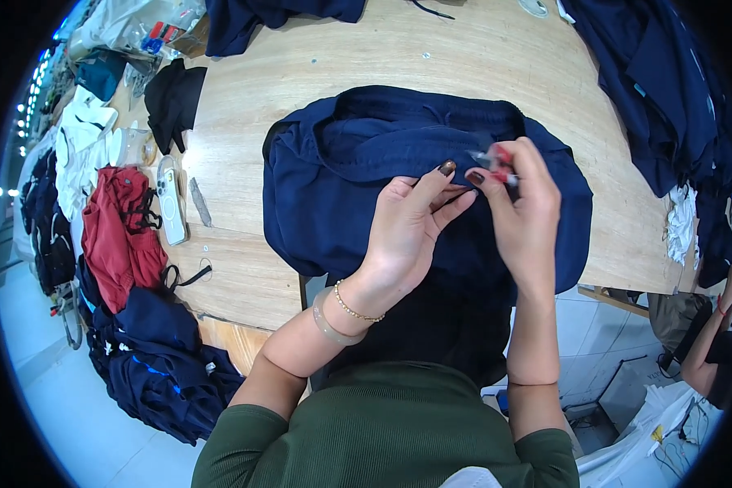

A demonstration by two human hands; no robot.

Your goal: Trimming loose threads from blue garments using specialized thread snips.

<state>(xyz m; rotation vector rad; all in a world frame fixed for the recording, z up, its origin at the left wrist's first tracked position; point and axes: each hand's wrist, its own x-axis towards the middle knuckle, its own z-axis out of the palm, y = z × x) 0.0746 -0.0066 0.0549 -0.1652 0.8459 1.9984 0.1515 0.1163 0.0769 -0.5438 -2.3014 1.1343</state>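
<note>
A navy blue garment [333, 220] with a gathered elastic waistband [398, 159] lies in front of me, its lower part hanging over the near table edge. My left hand [407, 228] pinches the front edge of the waistband between thumb and fingers. Just to the right, my right hand [526, 215] is closed around small red-handled thread snips [504, 159]. Their metal blades point left, close over the waistband and blurred by motion. Whether the blades touch the fabric cannot be made out.
On the wooden table [244, 106], a phone [171, 207] lies left beside a red garment [122, 232]. Dark clothes [159, 382] pile up at the lower left. More navy garments [659, 89] drape at the right, where another person's arm [708, 342] shows.
</note>
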